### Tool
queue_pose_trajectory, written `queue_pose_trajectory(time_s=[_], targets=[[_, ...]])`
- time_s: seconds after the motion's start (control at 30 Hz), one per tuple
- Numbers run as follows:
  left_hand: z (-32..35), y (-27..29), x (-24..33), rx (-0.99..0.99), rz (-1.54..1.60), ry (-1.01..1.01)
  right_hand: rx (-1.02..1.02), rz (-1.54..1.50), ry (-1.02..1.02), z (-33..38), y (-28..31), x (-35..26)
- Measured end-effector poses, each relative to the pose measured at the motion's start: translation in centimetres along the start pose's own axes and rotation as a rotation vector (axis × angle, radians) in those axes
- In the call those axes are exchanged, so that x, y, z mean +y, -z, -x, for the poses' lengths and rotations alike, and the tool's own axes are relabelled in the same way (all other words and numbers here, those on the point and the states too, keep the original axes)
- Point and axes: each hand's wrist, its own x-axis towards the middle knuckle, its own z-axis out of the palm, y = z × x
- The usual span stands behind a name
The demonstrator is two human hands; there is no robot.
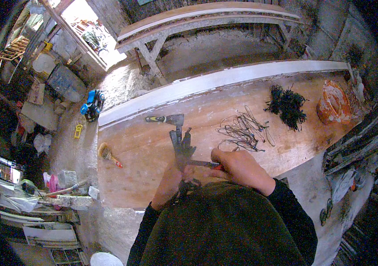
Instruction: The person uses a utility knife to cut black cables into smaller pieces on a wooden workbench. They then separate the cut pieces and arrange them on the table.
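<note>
Grip, head view: your left hand clasps a dark strip bundle over the board; your right hand encloses a red-handled blade. Bare surface separates bundle from brush, near the left edge.

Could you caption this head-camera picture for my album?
Over a wooden worktop with tangled wires, the left hand grips dark strips, the right hand a tool.
</note>
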Motion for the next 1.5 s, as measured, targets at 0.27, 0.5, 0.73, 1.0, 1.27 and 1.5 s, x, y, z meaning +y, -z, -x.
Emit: queue_pose_trajectory(time_s=[0.27, 0.5, 0.73, 1.0, 1.27, 1.5], targets=[[0.4, -0.9, 1.0, -0.020, -0.146, 0.029, 0.032, 0.121, 0.025, 0.0, -0.1, 0.9], [1.0, -1.3, 2.0, -0.067, -0.548, -0.042, 0.072, 0.101, 0.133, -0.1, 0.6, 1.1], [1.5, -1.3, 1.6, -0.150, -0.807, -0.151, -0.026, 0.105, 0.080, 0.3, 1.0, 0.7], [3.8, -1.2, 4.3, -0.260, -0.852, 0.394, -0.071, -0.166, 0.136, 2.3, -0.7, 1.8], [3.8, -1.8, 4.0, -0.037, -0.531, 0.371, -0.144, -0.239, 0.044, 2.3, -2.4, 4.2], [3.5, 6.4, -3.1, 0.226, -0.381, 0.032, 0.459, -0.413, -0.572, 4.6, 2.6, 13.3]])
